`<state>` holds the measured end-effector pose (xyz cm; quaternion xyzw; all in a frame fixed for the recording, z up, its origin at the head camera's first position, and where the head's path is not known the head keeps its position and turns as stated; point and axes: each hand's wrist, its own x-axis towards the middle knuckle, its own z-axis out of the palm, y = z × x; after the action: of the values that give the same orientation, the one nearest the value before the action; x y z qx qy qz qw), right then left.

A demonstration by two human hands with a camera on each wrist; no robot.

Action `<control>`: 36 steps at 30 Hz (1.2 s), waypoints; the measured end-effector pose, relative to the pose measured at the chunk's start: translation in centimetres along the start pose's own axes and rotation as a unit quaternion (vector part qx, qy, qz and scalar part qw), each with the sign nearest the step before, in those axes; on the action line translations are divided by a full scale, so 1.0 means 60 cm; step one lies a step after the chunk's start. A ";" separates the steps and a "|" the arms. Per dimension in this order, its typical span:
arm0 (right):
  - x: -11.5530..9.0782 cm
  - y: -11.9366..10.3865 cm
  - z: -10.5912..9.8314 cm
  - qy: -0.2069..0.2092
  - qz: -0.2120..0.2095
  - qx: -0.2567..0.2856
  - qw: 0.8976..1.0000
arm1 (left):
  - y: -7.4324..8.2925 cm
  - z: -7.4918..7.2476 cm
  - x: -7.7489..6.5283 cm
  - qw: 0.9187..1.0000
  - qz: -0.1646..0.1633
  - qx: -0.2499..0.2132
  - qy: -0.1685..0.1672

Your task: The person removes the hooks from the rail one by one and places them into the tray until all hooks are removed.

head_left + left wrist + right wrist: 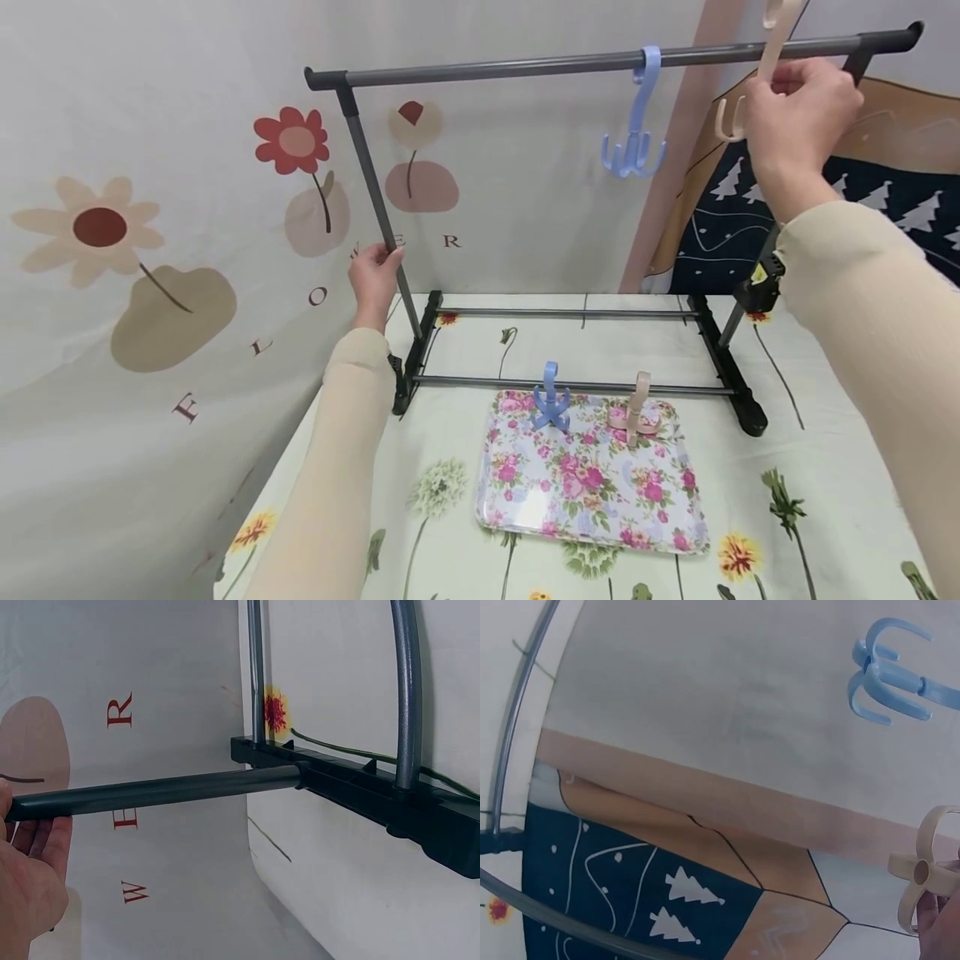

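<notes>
My right hand [802, 117] pinches a beige multi-prong hook [772, 54] by its stem, up at the right end of the rack's top bar [495, 67]. In the right wrist view the prongs of this beige hook [922, 871] stick out past the fingers. A blue multi-prong hook [634, 133] hangs on the bar to the left of that hand. With thumb and fingers, my left hand [373, 279] grips the rack's left upright [375, 187]; the left wrist view shows fingers [52, 847] around the dark tube.
On the flower-print tablecloth [435, 567] stands the rack's black base [723, 358] with two lower rods. In front lies a floral tray [592, 492] holding another blue hook [551, 408] and a beige-pink hook [636, 417]. Behind hangs a printed curtain [525, 192].
</notes>
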<state>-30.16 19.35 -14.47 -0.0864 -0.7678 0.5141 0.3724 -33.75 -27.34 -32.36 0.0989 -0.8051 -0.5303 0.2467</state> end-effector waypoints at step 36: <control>-0.085 0.024 -0.011 -0.098 -0.094 -0.043 0.990 | -0.002 -0.012 0.004 1.000 0.012 0.010 0.004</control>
<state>-26.46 17.88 -18.02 0.0208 -0.8265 0.4493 0.3384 -33.60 -28.05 -32.17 0.0938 -0.8107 -0.5186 0.2549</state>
